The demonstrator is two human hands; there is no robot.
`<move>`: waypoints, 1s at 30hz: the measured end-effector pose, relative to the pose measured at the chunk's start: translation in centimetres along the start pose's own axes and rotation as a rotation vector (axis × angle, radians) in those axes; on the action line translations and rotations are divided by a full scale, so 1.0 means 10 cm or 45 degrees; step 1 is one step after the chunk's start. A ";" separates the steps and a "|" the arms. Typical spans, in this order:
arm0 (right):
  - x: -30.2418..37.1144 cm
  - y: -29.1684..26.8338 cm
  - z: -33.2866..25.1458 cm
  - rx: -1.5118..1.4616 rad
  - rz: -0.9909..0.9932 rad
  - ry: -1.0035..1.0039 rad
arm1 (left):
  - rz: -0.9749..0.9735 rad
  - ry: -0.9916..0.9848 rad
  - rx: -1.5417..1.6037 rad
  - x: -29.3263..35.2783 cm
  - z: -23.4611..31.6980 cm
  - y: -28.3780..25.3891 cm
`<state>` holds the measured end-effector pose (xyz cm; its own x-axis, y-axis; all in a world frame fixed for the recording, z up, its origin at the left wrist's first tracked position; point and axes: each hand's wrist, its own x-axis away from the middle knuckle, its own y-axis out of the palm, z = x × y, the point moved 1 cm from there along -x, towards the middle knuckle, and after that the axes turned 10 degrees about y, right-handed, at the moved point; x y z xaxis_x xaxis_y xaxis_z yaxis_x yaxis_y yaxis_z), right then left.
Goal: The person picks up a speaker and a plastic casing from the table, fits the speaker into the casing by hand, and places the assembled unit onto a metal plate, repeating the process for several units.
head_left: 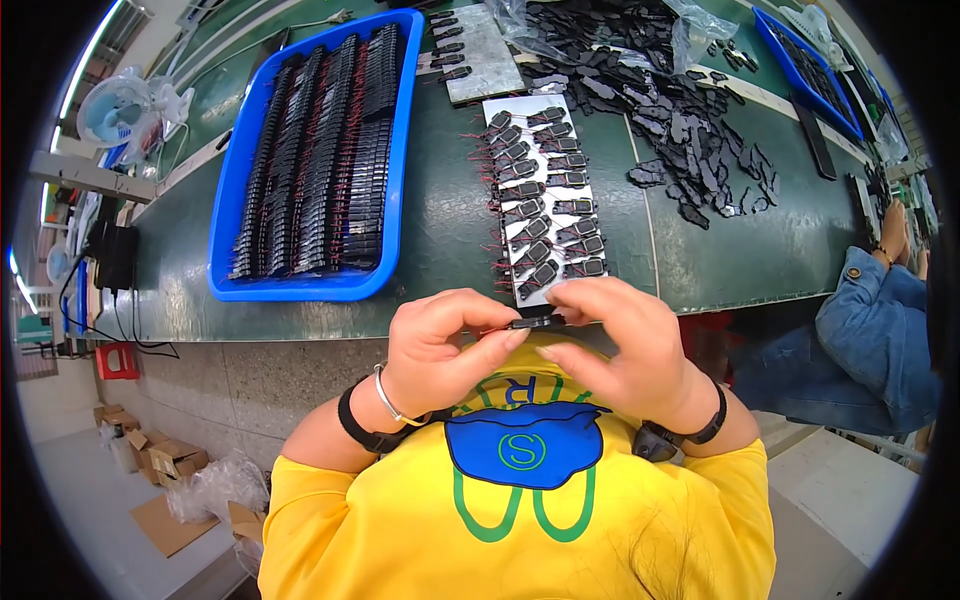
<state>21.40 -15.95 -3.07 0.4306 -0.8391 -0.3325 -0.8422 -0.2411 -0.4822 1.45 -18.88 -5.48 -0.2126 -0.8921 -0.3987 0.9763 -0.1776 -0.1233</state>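
Just off the table's near edge, both of my hands are raised around a small black speaker module (534,322). My left hand (440,345) pinches its left end between thumb and forefinger, where a bit of red wire shows. At the other end, the curled fingers of my right hand (635,340) hold it, with that thumb a little below. Right beyond my hands lies a white board (540,230) bearing two columns of similar black modules with red wires.
A blue tray (398,190) packed with rows of black modules stands left on the green table (450,190). Loose black pieces (690,140) are heaped at the back right. A grey plate (480,60) lies behind the board. Another person's sleeve (865,310) is at right.
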 end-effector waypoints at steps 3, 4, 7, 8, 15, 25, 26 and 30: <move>-0.01 -0.02 0.02 -0.236 -0.098 0.170 | -0.050 0.160 -0.113 -0.01 0.01 -0.04; -0.01 -0.01 0.04 -0.290 -0.156 0.198 | -0.066 0.204 -0.143 -0.01 0.01 -0.04; -0.02 0.01 0.13 -0.298 -0.188 0.119 | -0.095 0.298 -0.180 -0.03 -0.01 -0.04; -0.02 0.03 0.15 -0.252 -0.171 0.006 | -0.100 0.351 -0.194 -0.03 -0.01 -0.03; 0.01 0.05 0.18 -0.149 -0.057 -0.237 | -0.128 0.307 -0.121 -0.05 -0.01 -0.02; 0.05 0.06 0.14 -0.186 -0.095 -0.030 | -0.236 0.273 -0.278 -0.09 0.08 -0.02; 0.06 0.08 0.14 -0.185 -0.089 -0.030 | -0.242 0.275 -0.278 -0.07 0.07 -0.01; 0.11 0.13 0.15 -0.555 -0.033 0.265 | -0.092 0.150 -0.069 0.01 -0.01 0.01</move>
<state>21.27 -16.41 -5.27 0.4166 -0.8991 -0.1344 -0.9087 -0.4078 -0.0891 1.56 -18.92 -5.61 -0.2888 -0.8221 -0.4907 0.9554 -0.2144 -0.2032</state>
